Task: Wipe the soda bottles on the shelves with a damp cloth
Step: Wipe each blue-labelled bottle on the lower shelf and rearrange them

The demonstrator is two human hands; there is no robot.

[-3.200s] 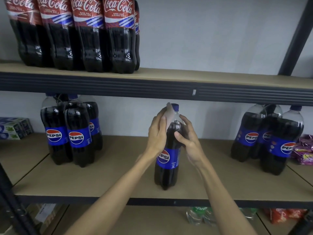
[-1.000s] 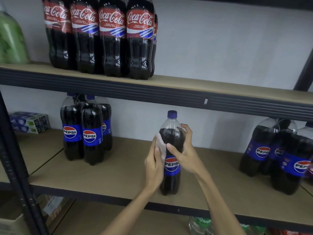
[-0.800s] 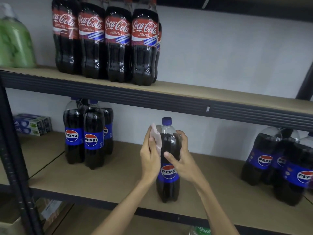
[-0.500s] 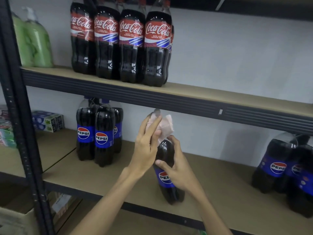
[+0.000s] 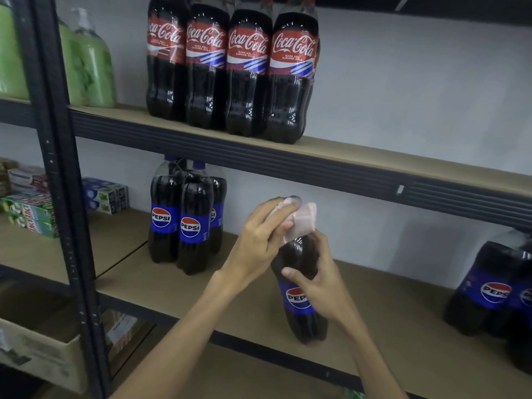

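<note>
A Pepsi bottle [image 5: 302,309] with a blue label stands near the front of the middle shelf [image 5: 178,286], leaning a little. My right hand [image 5: 316,280] grips its shoulder from the right, thumb across the front. My left hand [image 5: 259,240] holds a pale pink cloth [image 5: 302,223] wrapped over the bottle's neck and cap, which are hidden under it. More Pepsi bottles [image 5: 184,223] are grouped at the left of the same shelf, and others [image 5: 495,289] at the far right. Several Coca-Cola bottles [image 5: 230,67] stand on the upper shelf [image 5: 374,162].
A black upright post [image 5: 57,182] of the rack stands at the left. Green soap bottles [image 5: 89,61] sit on the upper shelf's left end. Toothpaste boxes [image 5: 103,194] lie on the middle shelf's left side. A cardboard box [image 5: 37,349] sits low left.
My left hand moved the cloth from the bottle's side up over its neck and cap. The view shifted left, and the bottle now leans slightly.
</note>
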